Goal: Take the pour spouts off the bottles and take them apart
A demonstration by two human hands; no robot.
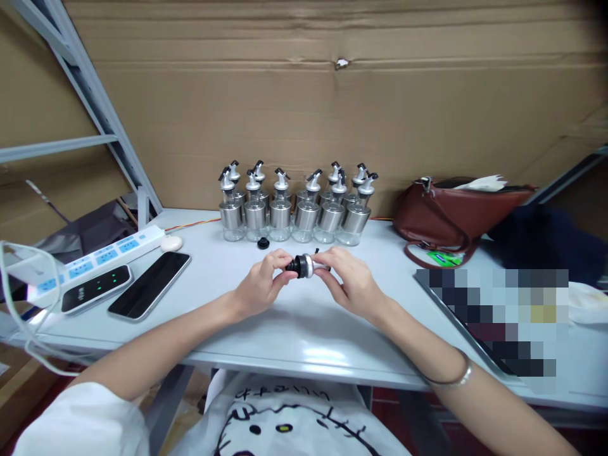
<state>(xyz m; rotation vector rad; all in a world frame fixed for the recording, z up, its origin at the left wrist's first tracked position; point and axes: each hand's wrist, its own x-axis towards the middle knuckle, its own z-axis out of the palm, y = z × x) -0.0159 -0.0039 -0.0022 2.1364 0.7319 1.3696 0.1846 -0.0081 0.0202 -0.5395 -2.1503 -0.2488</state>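
Observation:
Both hands meet over the middle of the pale table and hold one small pourer cap, black at its left end and silver at its right. My left hand pinches the black end with fingertips. My right hand grips the silver end, fingers curled round it. Just behind them stand several glass bottles with steel sleeves and pourer tops, in two rows. A loose black stopper lies in front of the bottles, near my left hand.
At the left lie a white power strip, a power bank with lit dots, a dark phone and a white mouse. A brown bag sits at the right. Cardboard forms the back wall; a metal shelf frame rises at left.

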